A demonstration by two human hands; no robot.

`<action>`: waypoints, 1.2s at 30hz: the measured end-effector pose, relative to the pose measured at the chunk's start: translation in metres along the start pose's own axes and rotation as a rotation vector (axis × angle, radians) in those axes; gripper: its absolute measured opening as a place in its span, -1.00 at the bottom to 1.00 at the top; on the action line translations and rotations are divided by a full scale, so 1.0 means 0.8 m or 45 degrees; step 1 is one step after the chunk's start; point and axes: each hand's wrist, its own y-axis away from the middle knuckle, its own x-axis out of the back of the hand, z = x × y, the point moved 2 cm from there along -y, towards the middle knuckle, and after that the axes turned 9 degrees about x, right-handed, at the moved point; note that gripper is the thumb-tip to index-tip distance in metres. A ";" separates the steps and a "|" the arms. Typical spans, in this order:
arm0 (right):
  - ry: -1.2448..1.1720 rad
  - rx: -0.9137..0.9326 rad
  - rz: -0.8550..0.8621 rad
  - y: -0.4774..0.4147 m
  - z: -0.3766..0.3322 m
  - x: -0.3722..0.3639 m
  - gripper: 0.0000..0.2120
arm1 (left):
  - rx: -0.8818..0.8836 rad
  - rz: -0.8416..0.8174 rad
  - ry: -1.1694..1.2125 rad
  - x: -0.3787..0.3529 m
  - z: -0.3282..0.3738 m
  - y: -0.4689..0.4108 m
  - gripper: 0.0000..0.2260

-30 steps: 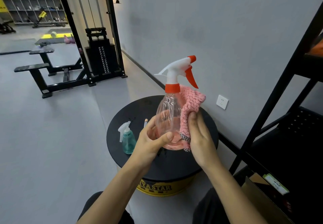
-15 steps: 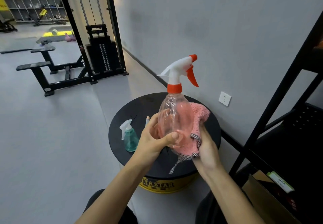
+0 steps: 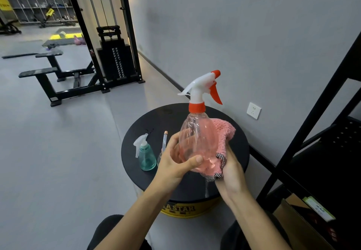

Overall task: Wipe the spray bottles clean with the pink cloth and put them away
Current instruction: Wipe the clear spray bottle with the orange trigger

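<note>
Clear spray bottle (image 3: 197, 138) upright above the bench (image 3: 156, 117), left hand (image 3: 173, 164) fingers clenched round its lower body; right hand (image 3: 231, 169), fingers grasping the pink cloth (image 3: 224, 134), has slid from side to base, so wiping looks nearly finished, with the small teal bottle (image 3: 145, 156) waiting on the bench.

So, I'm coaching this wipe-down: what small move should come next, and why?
Probably rotate the clear spray bottle a little in the left hand, so the pink cloth, which the right hand holds against its far side, meets another face. The cloth covers only that side now, and the small teal bottle waits on the black table.
</note>
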 end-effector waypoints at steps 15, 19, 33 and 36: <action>-0.068 -0.048 0.188 -0.005 0.028 0.036 -0.63 | 0.024 0.148 -0.053 0.028 -0.043 -0.036 -0.27; -0.075 -0.025 0.280 -0.017 0.029 0.060 -0.64 | 0.057 0.263 -0.040 0.037 -0.069 -0.043 -0.22; -0.169 -0.088 0.488 -0.085 0.063 0.111 -0.61 | 0.220 0.439 -0.113 0.062 -0.183 -0.109 -0.17; -0.159 -0.108 0.504 -0.101 0.072 0.116 -0.61 | 0.250 0.492 -0.099 0.064 -0.211 -0.127 -0.14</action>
